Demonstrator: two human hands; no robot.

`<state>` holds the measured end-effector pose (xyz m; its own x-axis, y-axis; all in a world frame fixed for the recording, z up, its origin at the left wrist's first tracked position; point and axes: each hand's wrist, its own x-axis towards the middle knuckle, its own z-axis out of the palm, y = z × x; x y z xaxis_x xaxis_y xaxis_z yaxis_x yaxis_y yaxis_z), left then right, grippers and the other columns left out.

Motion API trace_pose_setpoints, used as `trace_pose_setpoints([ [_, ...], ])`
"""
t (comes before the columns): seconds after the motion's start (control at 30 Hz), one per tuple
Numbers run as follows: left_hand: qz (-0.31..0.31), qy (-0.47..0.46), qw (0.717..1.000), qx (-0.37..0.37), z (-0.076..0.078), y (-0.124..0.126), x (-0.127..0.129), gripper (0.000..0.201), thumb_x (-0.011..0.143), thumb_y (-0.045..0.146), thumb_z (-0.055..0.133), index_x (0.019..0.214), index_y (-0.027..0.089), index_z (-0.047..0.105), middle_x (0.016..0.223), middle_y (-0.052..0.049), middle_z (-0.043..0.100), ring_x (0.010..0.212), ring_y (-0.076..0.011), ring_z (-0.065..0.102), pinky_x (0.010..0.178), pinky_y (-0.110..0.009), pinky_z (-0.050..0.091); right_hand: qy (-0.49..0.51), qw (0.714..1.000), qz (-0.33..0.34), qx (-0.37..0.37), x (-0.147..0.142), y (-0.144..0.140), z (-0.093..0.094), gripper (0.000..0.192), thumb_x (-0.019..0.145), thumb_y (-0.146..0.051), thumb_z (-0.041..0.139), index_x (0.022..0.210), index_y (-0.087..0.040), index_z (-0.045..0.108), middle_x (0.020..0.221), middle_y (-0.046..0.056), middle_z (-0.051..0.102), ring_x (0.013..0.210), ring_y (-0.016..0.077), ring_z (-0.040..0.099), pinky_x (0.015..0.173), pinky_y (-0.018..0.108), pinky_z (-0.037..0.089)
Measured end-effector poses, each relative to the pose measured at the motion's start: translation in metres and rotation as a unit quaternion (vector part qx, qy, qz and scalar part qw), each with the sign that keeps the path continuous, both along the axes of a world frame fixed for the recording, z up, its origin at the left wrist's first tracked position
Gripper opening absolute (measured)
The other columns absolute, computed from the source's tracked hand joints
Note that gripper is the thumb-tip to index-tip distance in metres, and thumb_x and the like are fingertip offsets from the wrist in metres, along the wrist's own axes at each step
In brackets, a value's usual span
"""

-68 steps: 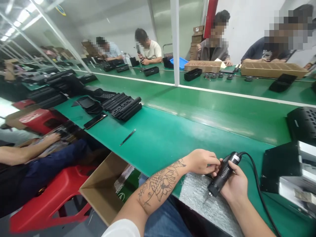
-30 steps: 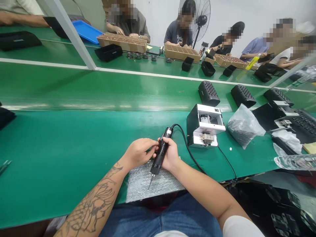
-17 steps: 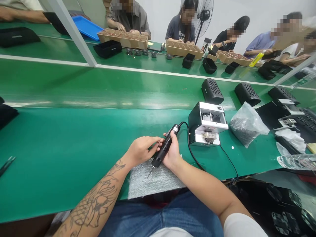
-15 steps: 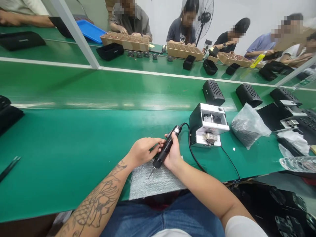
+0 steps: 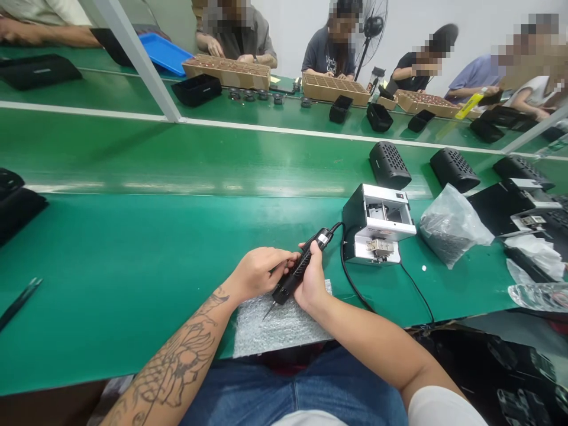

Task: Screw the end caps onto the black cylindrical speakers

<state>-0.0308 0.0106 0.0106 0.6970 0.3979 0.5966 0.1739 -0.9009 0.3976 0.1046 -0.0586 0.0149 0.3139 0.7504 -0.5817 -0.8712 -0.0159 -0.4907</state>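
Observation:
A black electric screwdriver [image 5: 298,271] lies slantwise in my right hand [image 5: 312,278], whose fingers wrap its body with the thumb along the top. Its thin bit points down and left, above a sheet of bubble wrap [image 5: 275,331] at the table's near edge. My left hand [image 5: 261,269] has its fingertips pressed together against the screwdriver's left side; whether they pinch some small part there is hidden. From the tool's upper end a black cord [image 5: 344,260] runs down past a black-and-white screw feeder [image 5: 377,228] on the right.
Tweezers [image 5: 20,303] lie at far left. A plastic bag of small dark parts [image 5: 452,228] sits right of the feeder. Black perforated housings [image 5: 390,164] stand on the green conveyor [image 5: 222,157] behind. Co-workers sit across, with cardboard divider boxes [image 5: 226,72]. A white post [image 5: 142,65] rises at upper left.
The view has shifted slightly, so the feeder and bag appear a little farther right. Both hands stay at the screwdriver, its bit tip now slightly farther left.

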Motion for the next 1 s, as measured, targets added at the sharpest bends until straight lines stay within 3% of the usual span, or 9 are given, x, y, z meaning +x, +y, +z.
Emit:
trace_pose_setpoints([
  [0.2, -0.010, -0.033, 0.999, -0.006, 0.003, -0.001, 0.000, 0.025, 0.103, 0.010, 0.057, 0.120, 0.021, 0.071, 0.102, -0.004, 0.085, 0.087, -0.0171, 0.082, 0.078, -0.028, 0.064, -0.003, 1.000, 0.006, 0.015, 0.000, -0.002, 0.003, 0.037, 0.096, -0.062, 0.060, 0.101, -0.025, 0.060, 0.064, -0.005, 0.060, 0.056, 0.0135, 0.057, 0.050, 0.021, 0.048],
  [0.53, 0.010, -0.040, 0.999, 0.016, 0.003, -0.002, 0.002, 0.019, 0.103, 0.010, 0.060, 0.113, 0.021, 0.072, 0.096, -0.002, 0.083, 0.081, -0.0156, 0.080, 0.074, -0.027, 0.061, -0.032, 0.999, 0.014, 0.039, -0.001, -0.006, 0.002, 0.043, 0.088, -0.066, 0.069, 0.102, -0.027, 0.058, 0.066, -0.006, 0.063, 0.058, 0.0146, 0.060, 0.052, 0.023, 0.050],
  [1.0, 0.002, -0.032, 0.999, 0.014, 0.006, -0.004, 0.001, 0.018, 0.102, 0.010, 0.060, 0.112, 0.021, 0.069, 0.096, -0.003, 0.082, 0.080, -0.0170, 0.078, 0.074, -0.029, 0.059, -0.100, 0.992, 0.004, 0.075, -0.004, -0.012, 0.005, 0.043, 0.090, -0.065, 0.068, 0.105, -0.027, 0.057, 0.068, -0.006, 0.064, 0.058, 0.0144, 0.061, 0.052, 0.024, 0.049],
])
